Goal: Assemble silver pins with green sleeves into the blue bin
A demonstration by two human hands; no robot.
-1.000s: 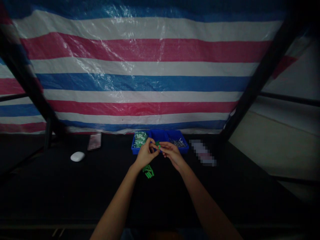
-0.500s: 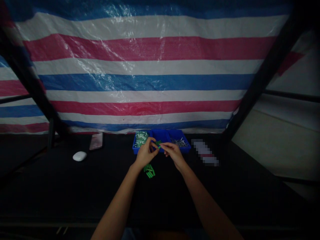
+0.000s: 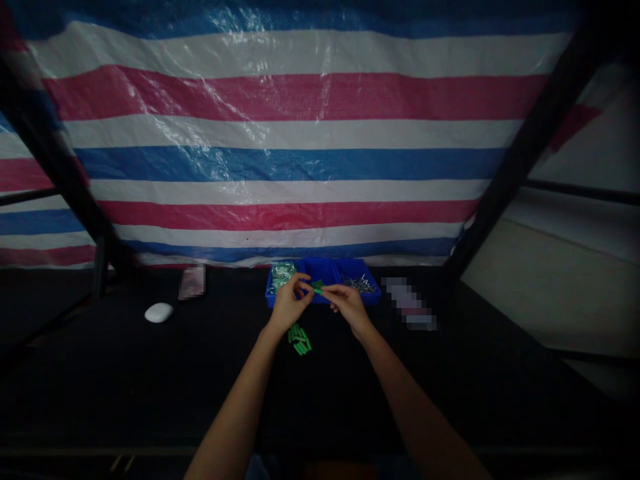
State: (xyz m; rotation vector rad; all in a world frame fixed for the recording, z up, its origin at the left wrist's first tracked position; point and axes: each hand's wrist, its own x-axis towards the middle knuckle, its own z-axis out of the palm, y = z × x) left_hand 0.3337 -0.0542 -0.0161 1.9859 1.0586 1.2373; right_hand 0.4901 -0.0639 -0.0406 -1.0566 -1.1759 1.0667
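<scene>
A slim green plastic piece (image 3: 317,291), shaped like a wall plug, is pinched between my two hands. My left hand (image 3: 291,301) grips its left end with thumb and fingertips, and my right hand (image 3: 347,305) has the right end. Just behind them is a blue tray (image 3: 373,298) with three compartments. Clear bags of green pieces (image 3: 283,275) fill its left one. More green pieces (image 3: 317,284) lie in the middle one, partly hidden by my fingers. The right one holds metal screws (image 3: 360,285). Below my left wrist lies a small pile of green pieces (image 3: 300,340).
On the black table (image 3: 150,380), a white computer mouse (image 3: 159,313) and a blurred-out flat item (image 3: 193,281) lie left. Another blurred-out item (image 3: 410,304) lies right of the tray. A striped plastic sheet (image 3: 300,133) hangs behind, between dark frame posts (image 3: 515,147).
The green piece now shows lengthwise between my fingertips, with more of it visible. My hands have barely shifted otherwise, and the view has moved slightly.
</scene>
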